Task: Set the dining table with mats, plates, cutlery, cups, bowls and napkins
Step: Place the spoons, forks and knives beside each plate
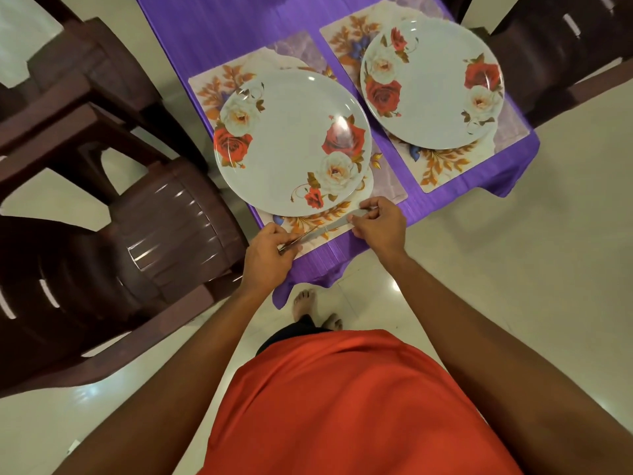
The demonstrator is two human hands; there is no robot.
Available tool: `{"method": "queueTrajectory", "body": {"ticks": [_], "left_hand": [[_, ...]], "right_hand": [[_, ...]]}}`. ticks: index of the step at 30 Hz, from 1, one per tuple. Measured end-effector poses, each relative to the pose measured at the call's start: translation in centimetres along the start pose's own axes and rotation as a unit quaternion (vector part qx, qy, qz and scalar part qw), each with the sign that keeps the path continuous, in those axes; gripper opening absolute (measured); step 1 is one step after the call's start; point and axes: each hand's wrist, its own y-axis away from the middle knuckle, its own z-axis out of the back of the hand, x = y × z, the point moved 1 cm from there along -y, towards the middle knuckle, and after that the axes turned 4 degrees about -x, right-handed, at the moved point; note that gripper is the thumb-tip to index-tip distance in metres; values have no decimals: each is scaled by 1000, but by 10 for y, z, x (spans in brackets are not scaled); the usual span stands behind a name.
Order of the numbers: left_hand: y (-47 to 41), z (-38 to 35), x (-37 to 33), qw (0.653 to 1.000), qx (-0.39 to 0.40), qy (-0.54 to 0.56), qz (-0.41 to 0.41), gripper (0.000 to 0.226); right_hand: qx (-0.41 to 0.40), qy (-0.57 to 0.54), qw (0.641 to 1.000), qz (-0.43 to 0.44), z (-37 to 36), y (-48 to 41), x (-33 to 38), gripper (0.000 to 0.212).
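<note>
Head view. One slim silvery metal knife (322,230) lies at the tabletop's near edge, over the border of the nearer floral rectangular placemat (209,87), just beside the nearer round white rose-printed plate (291,142). Its long axis runs parallel to that edge. The left hand (267,255) pinches the left end and the right hand (380,224) pinches the right end, so the knife spans between the two grips. Two placemats and two plates are present, the farther placemat (442,166) bearing the farther plate (431,84), all on a purple tablecloth (222,29).

Dark brown chairs (102,166) stand at left, another chair (565,53) upper right, on a glossy cream floor (513,269); a purple cloth (222,29) drapes down.
</note>
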Motion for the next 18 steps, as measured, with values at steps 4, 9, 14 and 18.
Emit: {"method": "queueTrajectory", "body": {"ticks": [4, 9, 14, 18], "left_hand": [[-2, 3, -8, 1000, -12, -14, 9, 34], [-5, 6, -51, 971, -15, 212, 110, 25], [-28, -16, -104, 813, 34, 521, 257, 27], [-57, -48, -149, 733, 30, 623, 272, 22]], "right_hand": [[15, -36, 999, -27, 2, -1, 2, 28], [9, -184, 977, -102, 18, 2, 6, 17], [93, -201, 971, -93, 37, 13, 12, 15], [181, -181, 966, -36, 56, -3, 17, 14]]}}
